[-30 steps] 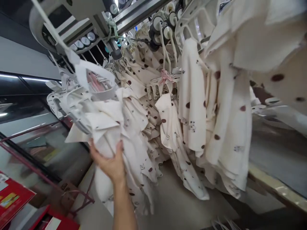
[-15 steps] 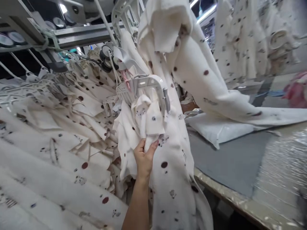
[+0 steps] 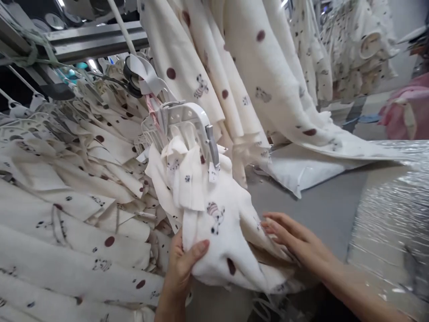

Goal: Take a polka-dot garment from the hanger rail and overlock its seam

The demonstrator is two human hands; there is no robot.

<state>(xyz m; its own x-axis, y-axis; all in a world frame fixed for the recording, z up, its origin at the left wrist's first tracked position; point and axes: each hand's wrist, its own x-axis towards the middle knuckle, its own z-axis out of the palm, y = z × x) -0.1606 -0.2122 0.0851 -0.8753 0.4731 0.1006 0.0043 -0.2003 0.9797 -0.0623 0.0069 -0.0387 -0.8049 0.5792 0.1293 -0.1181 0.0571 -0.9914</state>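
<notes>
A bundle of cream fabric pieces [image 3: 217, 223] with brown dots and small zebra prints hangs from a white plastic clip hanger [image 3: 187, 123] on an overhead rail. My left hand [image 3: 182, 268] grips the lower edge of this bundle, thumb on its front. My right hand [image 3: 295, 241] lies flat with fingers apart on the bundle's right side, above the grey table [image 3: 318, 210].
Many more clipped bundles of the same dotted fabric [image 3: 67, 188] hang in a row to the left. Other pieces [image 3: 254, 67] drape from above onto the table. A white plastic bag [image 3: 301, 172] lies on the table, silver foil-like material [image 3: 392, 210] at right, pink cloth [image 3: 405, 112] far right.
The view has swung right, from the rack to the table. My left hand moved lower on the clipped bundle, and my right hand came into view and rests on it.
</notes>
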